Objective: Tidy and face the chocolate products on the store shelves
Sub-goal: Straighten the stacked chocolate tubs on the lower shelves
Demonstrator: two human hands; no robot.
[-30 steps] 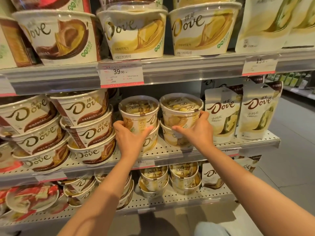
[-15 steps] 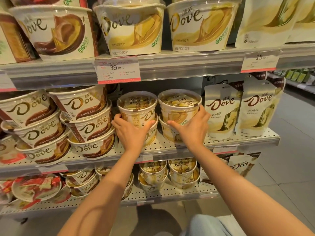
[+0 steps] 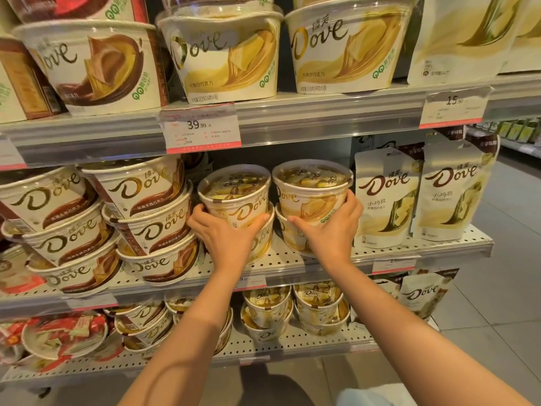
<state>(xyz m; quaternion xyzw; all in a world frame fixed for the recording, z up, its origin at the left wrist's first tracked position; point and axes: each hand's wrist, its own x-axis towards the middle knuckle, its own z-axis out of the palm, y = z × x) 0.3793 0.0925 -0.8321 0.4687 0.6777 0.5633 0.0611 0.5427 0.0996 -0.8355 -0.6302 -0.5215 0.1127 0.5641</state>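
Observation:
Two stacks of cream-and-gold Dove chocolate tubs stand side by side in the middle of the middle shelf point(image 3: 292, 259). My left hand point(image 3: 227, 234) grips the top tub of the left stack point(image 3: 237, 194), thumb on its right side and fingers round its left. My right hand point(image 3: 330, 227) holds the top tub of the right stack point(image 3: 311, 191) from below and from the right. Each top tub rests on a lower tub, largely hidden behind my hands. Both tubs have clear lids showing wrapped pieces.
Brown-and-white Dove tubs point(image 3: 146, 212) are stacked three high to the left, leaning. White Dove pouches point(image 3: 386, 197) stand close to the right. Larger tubs point(image 3: 225, 54) fill the shelf above, with a 39.90 price tag point(image 3: 202, 127). More tubs point(image 3: 266, 312) sit on the lower shelf.
Both hands have slid up from the lower tubs to the top tubs. The left top tub has turned so its Dove logo faces more to the front.

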